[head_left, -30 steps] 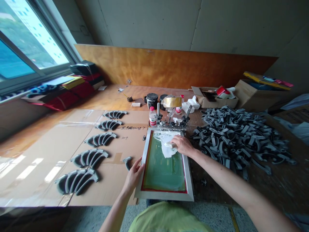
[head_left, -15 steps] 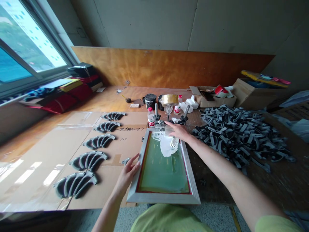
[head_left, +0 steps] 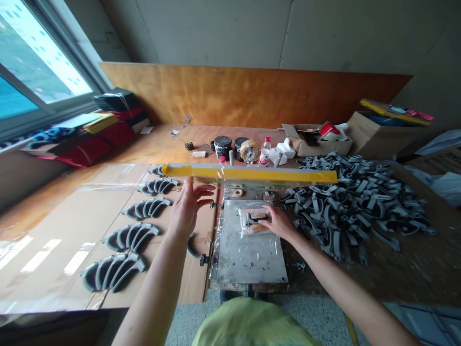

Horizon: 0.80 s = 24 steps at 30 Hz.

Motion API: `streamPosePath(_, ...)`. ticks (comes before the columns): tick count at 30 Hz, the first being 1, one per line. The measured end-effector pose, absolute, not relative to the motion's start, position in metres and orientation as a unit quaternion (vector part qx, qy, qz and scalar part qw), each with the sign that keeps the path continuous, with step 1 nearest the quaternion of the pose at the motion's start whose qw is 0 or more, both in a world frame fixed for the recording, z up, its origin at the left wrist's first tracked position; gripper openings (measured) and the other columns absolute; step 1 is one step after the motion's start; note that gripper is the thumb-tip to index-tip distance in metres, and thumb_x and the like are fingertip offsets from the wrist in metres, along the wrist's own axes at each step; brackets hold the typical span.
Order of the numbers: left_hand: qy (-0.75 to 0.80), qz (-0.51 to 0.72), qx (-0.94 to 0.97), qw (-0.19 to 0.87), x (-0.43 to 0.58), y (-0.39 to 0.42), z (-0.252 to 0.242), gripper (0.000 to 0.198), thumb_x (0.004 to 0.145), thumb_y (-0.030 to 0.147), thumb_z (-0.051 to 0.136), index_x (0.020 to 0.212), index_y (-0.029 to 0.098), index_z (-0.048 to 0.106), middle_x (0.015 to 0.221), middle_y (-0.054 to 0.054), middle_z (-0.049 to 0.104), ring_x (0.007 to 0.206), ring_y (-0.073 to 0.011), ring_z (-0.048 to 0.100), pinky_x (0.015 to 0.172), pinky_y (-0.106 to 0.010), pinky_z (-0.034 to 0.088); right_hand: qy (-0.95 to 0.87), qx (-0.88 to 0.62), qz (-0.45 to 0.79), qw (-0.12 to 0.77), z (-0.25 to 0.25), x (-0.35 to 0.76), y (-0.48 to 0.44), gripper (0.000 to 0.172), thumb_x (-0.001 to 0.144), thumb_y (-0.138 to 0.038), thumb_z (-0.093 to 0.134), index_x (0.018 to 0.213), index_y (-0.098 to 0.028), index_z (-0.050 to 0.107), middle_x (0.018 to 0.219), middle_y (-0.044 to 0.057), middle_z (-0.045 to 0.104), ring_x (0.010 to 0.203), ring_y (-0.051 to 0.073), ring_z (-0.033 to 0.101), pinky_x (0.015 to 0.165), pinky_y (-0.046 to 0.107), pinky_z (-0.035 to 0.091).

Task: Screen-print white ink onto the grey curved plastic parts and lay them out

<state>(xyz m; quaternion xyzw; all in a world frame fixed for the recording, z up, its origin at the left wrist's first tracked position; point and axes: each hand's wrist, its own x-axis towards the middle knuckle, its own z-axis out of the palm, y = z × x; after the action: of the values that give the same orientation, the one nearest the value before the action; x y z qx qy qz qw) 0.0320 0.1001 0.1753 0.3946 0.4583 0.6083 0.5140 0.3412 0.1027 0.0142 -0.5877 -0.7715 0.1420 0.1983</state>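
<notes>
The screen-printing frame is swung up, its near edge facing me with yellow tape along it. My left hand is raised at the left part of that edge, thumb side against it and the other fingers curled below. Beneath the frame, a metal base plate carries a small tape-wrapped fixture. A grey plastic part lies on the fixture, and my right hand pinches its right end. Another grey curved part lies on the cardboard, partly hidden by my left forearm.
Rows of grey curved parts line the cardboard at left. At right lies a big heap of similar parts. Black tubs, a tape roll, a bottle and cardboard boxes stand behind.
The frame has gone from lying flat to tilted up, uncovering the plate and fixture. My left hand rose with its edge. My right hand left the white ink area and came down to the part.
</notes>
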Motion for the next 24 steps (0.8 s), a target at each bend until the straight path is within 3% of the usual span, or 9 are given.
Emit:
streamPosePath(3, 0.472, 0.613, 0.365, 0.518, 0.042, 0.086, 0.155, 0.056, 0.085, 0.063, 0.051, 0.124, 0.023, 0.049, 0.09, -0.004, 0.069, 0.077, -0.0154, 0.066, 0.065, -0.026, 0.053, -0.798, -0.569, 0.134, 0.147, 0.024, 0.323, 0.094, 0.026, 0.082, -0.026, 0.071, 0.106, -0.019, 0.064, 0.101, 0.007, 0.065, 0.101, 0.023, 0.057, 0.089, 0.037, 0.045)
streamPosePath(6, 0.532, 0.46, 0.343, 0.623, 0.065, 0.051, 0.113, 0.063, 0.079, 0.067, 0.058, 0.118, 0.017, 0.057, 0.089, -0.008, 0.07, 0.072, -0.0174, 0.066, 0.057, -0.026, 0.051, -0.8, -0.561, 0.12, 0.177, 0.043, 0.298, 0.074, 0.007, 0.086, -0.024, 0.067, 0.088, -0.018, 0.065, 0.092, 0.005, 0.062, 0.094, 0.02, 0.055, 0.087, 0.034, 0.044)
streamPosePath(9, 0.552, 0.334, 0.295, 0.705, 0.086, 0.013, 0.071, 0.066, 0.077, 0.072, 0.056, 0.111, 0.015, 0.061, 0.094, -0.013, 0.072, 0.078, -0.0229, 0.069, 0.055, -0.028, 0.051, -0.848, -0.475, 0.092, 0.217, 0.047, 0.267, 0.041, 0.01, 0.088, -0.029, 0.065, 0.09, -0.019, 0.065, 0.089, 0.005, 0.061, 0.094, 0.021, 0.053, 0.088, 0.034, 0.044)
streamPosePath(13, 0.606, 0.377, 0.252, 0.654, 0.056, -0.009, 0.03, 0.052, 0.078, 0.066, 0.058, 0.096, 0.018, 0.06, 0.084, -0.009, 0.074, 0.072, -0.0222, 0.071, 0.052, -0.026, 0.049, -0.906, -0.351, 0.101, 0.214, 0.034, 0.284, 0.029, 0.016, 0.094, -0.02, 0.053, 0.099, -0.022, 0.068, 0.091, 0.003, 0.066, 0.091, 0.018, 0.057, 0.085, 0.031, 0.047)
streamPosePath(17, 0.729, 0.373, 0.188, 0.543, -0.036, -0.008, -0.015, 0.038, 0.086, 0.055, 0.048, 0.082, 0.019, 0.058, 0.071, -0.008, 0.073, 0.064, -0.022, 0.07, 0.053, -0.028, 0.052, -0.823, -0.549, 0.056, 0.132, 0.027, 0.397, 0.063, 0.031, 0.087, -0.003, 0.045, 0.09, -0.02, 0.072, 0.093, 0.005, 0.069, 0.09, 0.017, 0.058, 0.078, 0.028, 0.046)
streamPosePath(20, 0.801, 0.3, 0.161, 0.493, -0.092, -0.008, -0.049, 0.039, 0.088, 0.047, 0.038, 0.07, 0.019, 0.058, 0.064, -0.012, 0.071, 0.059, -0.0237, 0.069, 0.051, -0.031, 0.052, -0.784, -0.618, 0.055, 0.019, 0.022, 0.466, 0.077, 0.029, 0.083, -0.003, 0.048, 0.081, -0.02, 0.071, 0.091, 0.005, 0.068, 0.09, 0.017, 0.06, 0.075, 0.026, 0.044)
streamPosePath(24, 0.837, 0.206, 0.231, 0.452, -0.112, -0.003, -0.072, 0.053, 0.086, 0.055, 0.027, 0.053, 0.021, 0.051, 0.046, -0.013, 0.06, 0.042, -0.0259, 0.057, 0.041, -0.035, 0.045, -0.745, -0.658, 0.079, -0.074, -0.002, 0.472, 0.064, 0.021, 0.086, -0.015, 0.052, 0.095, -0.023, 0.071, 0.087, 0.006, 0.069, 0.077, 0.018, 0.064, 0.067, 0.027, 0.042)
